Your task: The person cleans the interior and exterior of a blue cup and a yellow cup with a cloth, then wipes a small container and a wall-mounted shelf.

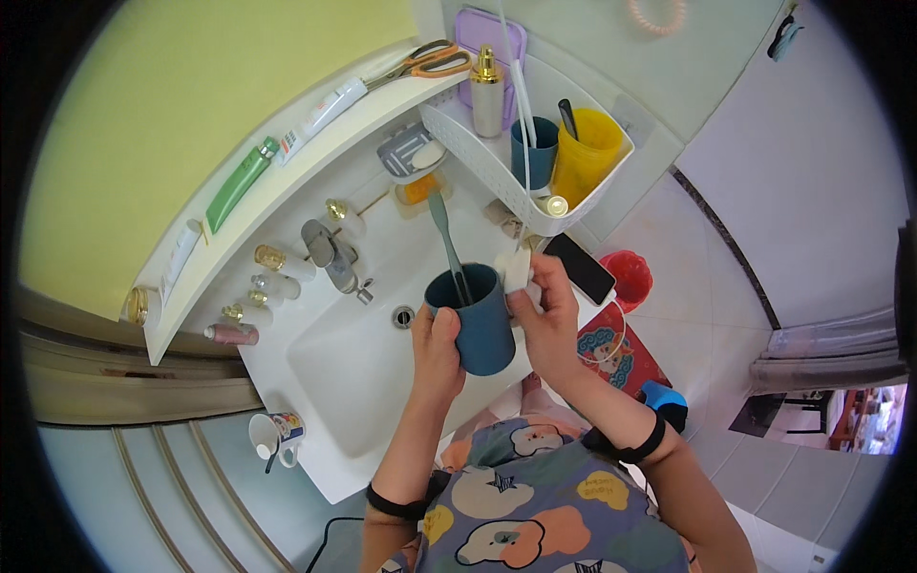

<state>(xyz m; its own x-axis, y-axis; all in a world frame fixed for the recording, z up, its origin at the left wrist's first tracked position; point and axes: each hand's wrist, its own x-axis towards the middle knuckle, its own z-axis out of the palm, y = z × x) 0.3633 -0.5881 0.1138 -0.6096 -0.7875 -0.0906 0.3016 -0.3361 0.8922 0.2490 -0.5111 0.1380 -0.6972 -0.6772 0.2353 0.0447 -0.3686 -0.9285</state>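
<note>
Indoors, over sink [344,372], left grip [438,351] clasps cup [485,334], right grip [548,325] pinches (apparently) white object [517,269].

A blue cup [484,336] is held above the sink [330,382]; green toothbrush [445,229] leaning inside; white piece [517,271] alongside.

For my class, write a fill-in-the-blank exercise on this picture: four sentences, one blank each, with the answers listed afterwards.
1. The left hand grips a blue cup with a ____ standing in it.
2. A small white object is held in the person's ____.
3. On the shelf, the tube between two white tubes is ____.
4. In the basket, the larger cup is ____.

Missing words: toothbrush; right hand; green; yellow.
</note>
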